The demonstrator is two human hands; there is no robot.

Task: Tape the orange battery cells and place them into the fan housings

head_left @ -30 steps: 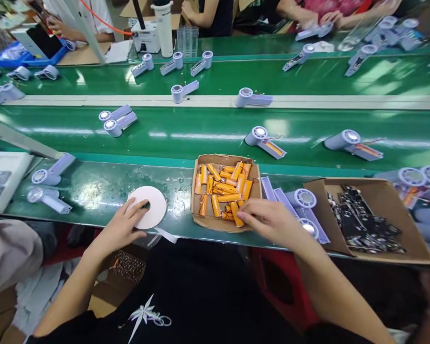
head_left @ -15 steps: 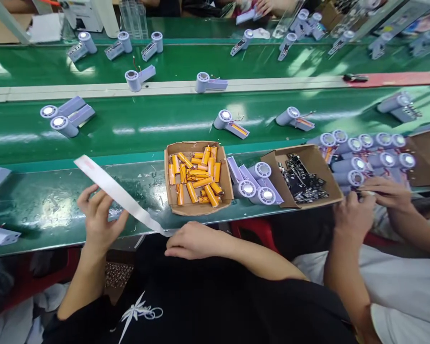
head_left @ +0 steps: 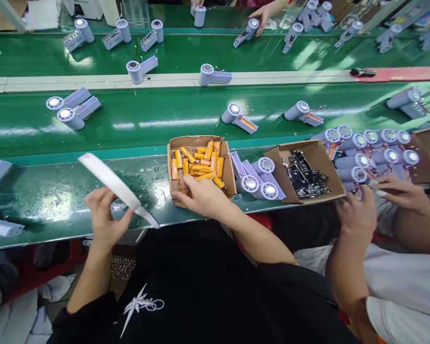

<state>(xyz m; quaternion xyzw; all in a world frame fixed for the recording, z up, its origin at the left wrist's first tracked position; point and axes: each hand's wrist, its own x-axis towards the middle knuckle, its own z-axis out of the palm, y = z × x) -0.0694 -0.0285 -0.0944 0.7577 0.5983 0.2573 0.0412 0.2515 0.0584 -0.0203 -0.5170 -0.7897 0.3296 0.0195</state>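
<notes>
My left hand [head_left: 107,217] is closed on a roll of white tape [head_left: 109,179], seen nearly edge-on, above the bench's front edge. A loose tail of tape hangs from the roll down to the right. My right hand [head_left: 204,195] is over the front of a cardboard box [head_left: 230,179] of orange wrapped battery cells [head_left: 200,162] with thin wires. Its fingers are bent and close together; what they hold, if anything, is hidden. Just right of the box lie several lilac fan-like housings [head_left: 250,183] with handles.
Another cardboard box [head_left: 284,184] holds black circuit boards [head_left: 304,174]. To the right, a co-worker's hands [head_left: 358,215] work beside grouped lilac housings [head_left: 370,137]. More housings [head_left: 69,118] stand on the green belt [head_left: 146,112]. Across the line, another person's hand [head_left: 265,16] touches a housing.
My right hand has left the tape's tail and moved up and right to the box of orange cells. The tape roll stays in my left hand. Across the line, a hand has reached a housing.
</notes>
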